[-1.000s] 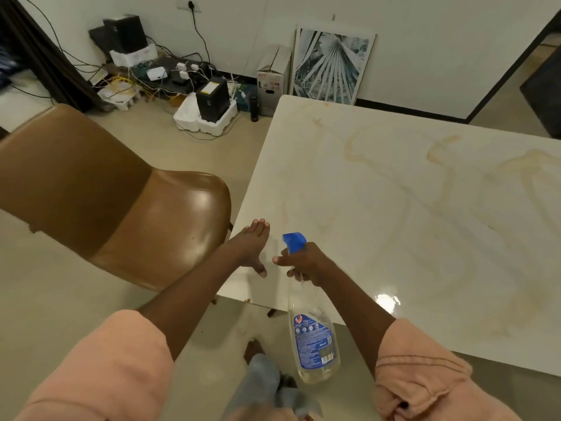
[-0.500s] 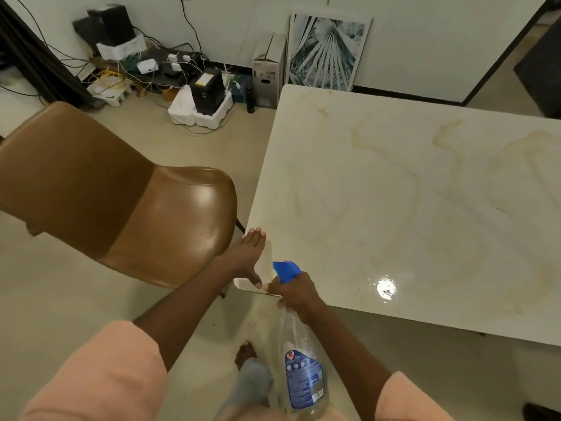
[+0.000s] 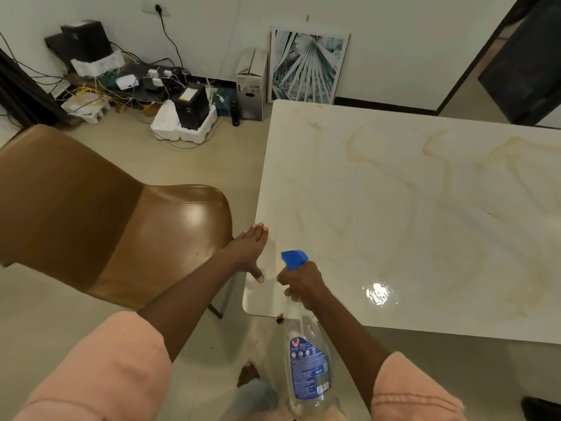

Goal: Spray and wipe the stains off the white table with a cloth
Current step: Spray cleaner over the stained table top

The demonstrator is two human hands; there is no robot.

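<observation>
The white table [image 3: 394, 214] fills the right half of the view, its glossy top crossed by yellowish stain streaks [image 3: 358, 147]. My right hand [image 3: 300, 282] grips the neck of a clear spray bottle [image 3: 308, 369] with a blue trigger head [image 3: 293, 259], held over the table's near left corner with the bottle body hanging below the edge. With fingers straight, my left hand [image 3: 250, 252] lies flat against the table's left edge near that corner. No cloth is in view.
A brown leather chair [image 3: 106, 220] stands close to the table's left side. Boxes, cables and chargers [image 3: 142, 86] clutter the floor by the far wall. A framed print [image 3: 306, 66] leans on the wall behind the table. My foot [image 3: 247, 375] is on the floor below.
The view has drawn back from the table. Both hands stay at the near left corner, the left still flat on the edge, the right still gripping the bottle.
</observation>
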